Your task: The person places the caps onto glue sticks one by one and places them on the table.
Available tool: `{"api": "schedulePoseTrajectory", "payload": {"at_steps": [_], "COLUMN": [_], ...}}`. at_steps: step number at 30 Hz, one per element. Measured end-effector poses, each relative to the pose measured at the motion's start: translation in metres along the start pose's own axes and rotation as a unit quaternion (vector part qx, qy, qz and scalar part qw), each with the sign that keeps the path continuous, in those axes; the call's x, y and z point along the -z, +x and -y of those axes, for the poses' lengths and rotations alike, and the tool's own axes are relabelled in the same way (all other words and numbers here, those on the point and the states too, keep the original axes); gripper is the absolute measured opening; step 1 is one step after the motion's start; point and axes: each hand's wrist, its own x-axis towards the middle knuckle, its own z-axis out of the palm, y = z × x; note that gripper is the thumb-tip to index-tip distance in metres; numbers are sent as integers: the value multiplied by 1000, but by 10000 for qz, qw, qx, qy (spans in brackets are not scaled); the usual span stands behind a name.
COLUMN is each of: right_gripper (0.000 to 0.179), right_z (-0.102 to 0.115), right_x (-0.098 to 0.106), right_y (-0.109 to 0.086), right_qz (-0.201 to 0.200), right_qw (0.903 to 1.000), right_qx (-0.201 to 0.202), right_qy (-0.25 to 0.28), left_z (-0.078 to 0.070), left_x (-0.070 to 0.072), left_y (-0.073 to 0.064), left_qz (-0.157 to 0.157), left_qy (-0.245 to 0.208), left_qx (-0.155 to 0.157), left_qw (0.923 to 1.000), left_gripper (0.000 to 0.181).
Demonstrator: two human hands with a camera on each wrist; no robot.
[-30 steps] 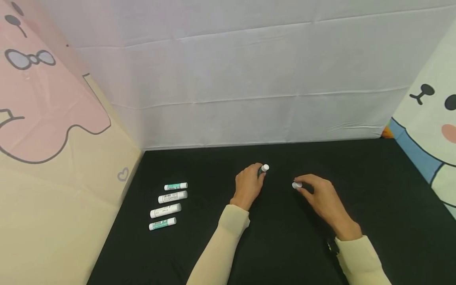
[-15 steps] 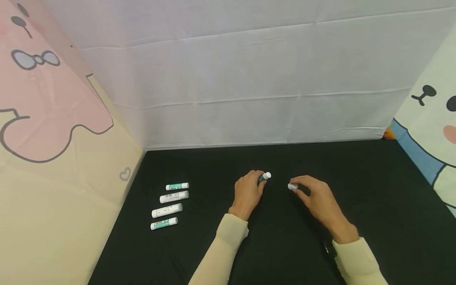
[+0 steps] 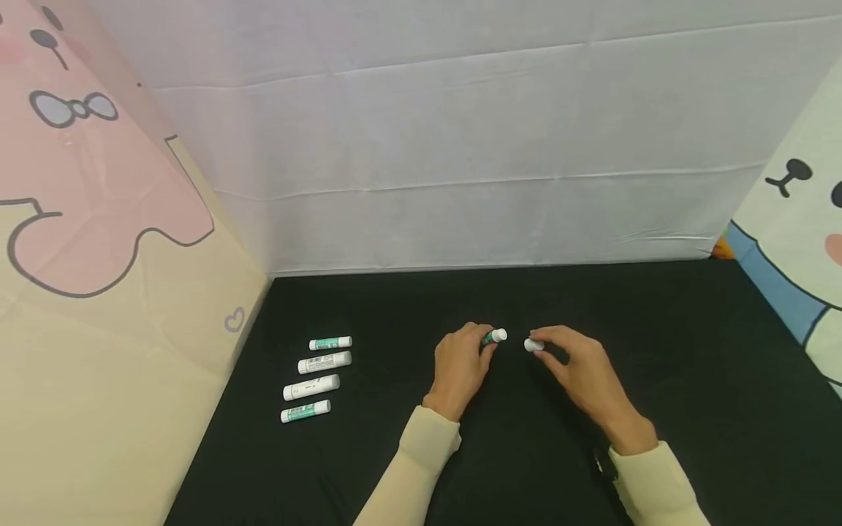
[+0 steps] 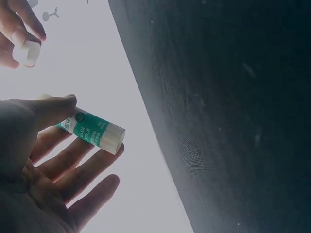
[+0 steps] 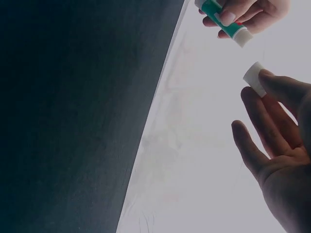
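Over the middle of the black table, my left hand [image 3: 458,369] pinches a green and white glue stick [image 4: 90,127] between thumb and fingers. Its white end points toward the other hand. Just to the right, my right hand [image 3: 585,376] pinches a small white cap [image 5: 253,78] with thumb and fingertips. A narrow gap separates the cap from the glue stick, as both wrist views also show. The remaining fingers of each hand extend loosely.
To the left, several glue sticks [image 3: 311,387] lie in a column on the black table [image 3: 395,307], some with green labels and some white. A white cloth wall [image 3: 408,146] stands behind, with printed cartoon cloths at both sides.
Both hands have drawn closer together: the right hand has moved left with the cap, and the left hand has come slightly nearer the body and right with the glue stick.
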Motion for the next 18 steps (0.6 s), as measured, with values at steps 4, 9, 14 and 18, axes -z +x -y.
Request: {"api": "schedulePoseTrajectory", "payload": {"at_steps": [4,9,14,18], "right_gripper": [42,43,41,40], "right_z": [2,4,8,9], "right_x": [-2,-3,-5,-6], "right_y": [0,0,1,1], "right_qz": [-53,-71,-20,2], "right_qw": [9999,9998,9996,9994], "right_qx": [49,61,63,87], "right_qy": [70,178,286,331], "left_z": [-2,-4,-7,-9], "left_x": [0,0,1,2], "left_y": [-2,-5,-8,-9], "left_qz": [-50,-62,-49,-19], "left_qy": [102,178,254,303], "left_qx": [-81,-118,-192,-239], "left_qw": [9999,9998,9995,9993], "left_gripper": [15,17,18,19]}}
